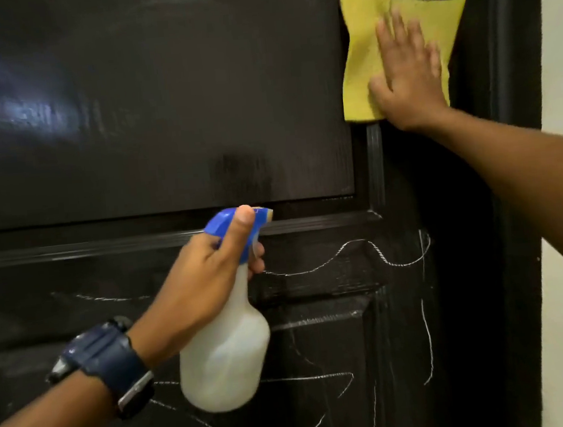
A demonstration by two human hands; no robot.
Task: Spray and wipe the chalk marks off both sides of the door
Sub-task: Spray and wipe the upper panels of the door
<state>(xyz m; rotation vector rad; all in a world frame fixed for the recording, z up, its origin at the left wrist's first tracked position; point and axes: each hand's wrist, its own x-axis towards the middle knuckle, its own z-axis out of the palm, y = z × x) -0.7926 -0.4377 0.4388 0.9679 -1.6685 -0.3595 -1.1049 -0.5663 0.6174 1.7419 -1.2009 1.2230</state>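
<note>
yellow cloth (pixel 363 78), black door (pixel 159 104)

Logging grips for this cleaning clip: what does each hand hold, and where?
Left hand grips the white plastic spray bottle at its neck. Right hand presses the yellow cloth flat against the black door.

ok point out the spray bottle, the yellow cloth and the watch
spray bottle (pixel 225 356): head view, on its white body
yellow cloth (pixel 361 61): head view, on its left half
watch (pixel 112 360): head view, on its dark strap

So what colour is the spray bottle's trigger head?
Blue, on a white spray bottle held in the left hand; head view.
</note>
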